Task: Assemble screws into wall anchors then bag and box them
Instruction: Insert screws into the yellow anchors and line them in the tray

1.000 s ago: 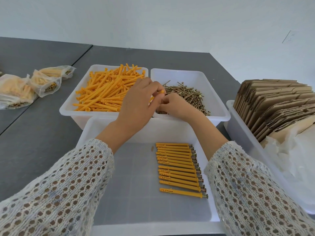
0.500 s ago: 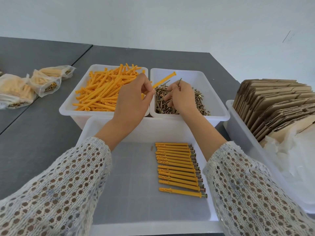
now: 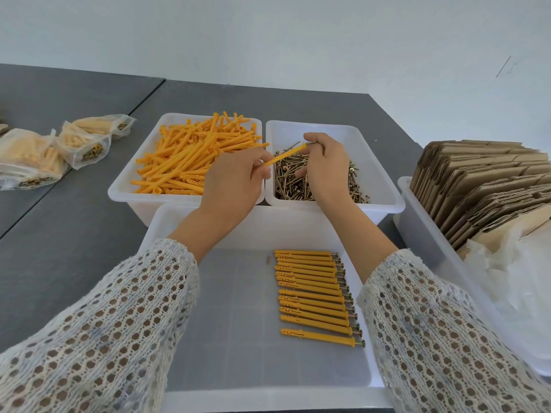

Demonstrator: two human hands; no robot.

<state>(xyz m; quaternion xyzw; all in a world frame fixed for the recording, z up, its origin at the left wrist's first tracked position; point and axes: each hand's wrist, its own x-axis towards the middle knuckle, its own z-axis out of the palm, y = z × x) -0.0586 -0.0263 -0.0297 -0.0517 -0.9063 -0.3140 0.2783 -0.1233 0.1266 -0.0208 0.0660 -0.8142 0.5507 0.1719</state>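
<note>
My left hand [image 3: 235, 183] pinches an orange wall anchor [image 3: 285, 155] that points up and right over the screw bin [image 3: 384, 186]. My right hand [image 3: 326, 166] pinches a screw [image 3: 310, 142] at the anchor's far end, above the heap of loose screws [image 3: 287, 181]. The left bin [image 3: 125, 186] is full of loose orange anchors [image 3: 190, 156]. In the near white tray [image 3: 226, 391] lies a row of several assembled anchors with screws [image 3: 316, 296].
Several filled plastic bags [image 3: 44, 153] lie on the grey table [image 3: 59, 248] at the left. A white bin [image 3: 429, 254] at the right holds flattened cardboard boxes [image 3: 483, 186] and clear plastic bags [image 3: 512, 278].
Both hands rose from the bin divider; my left hand lifted out an anchor and my right hand a screw. The screw tip now meets the anchor's end.
</note>
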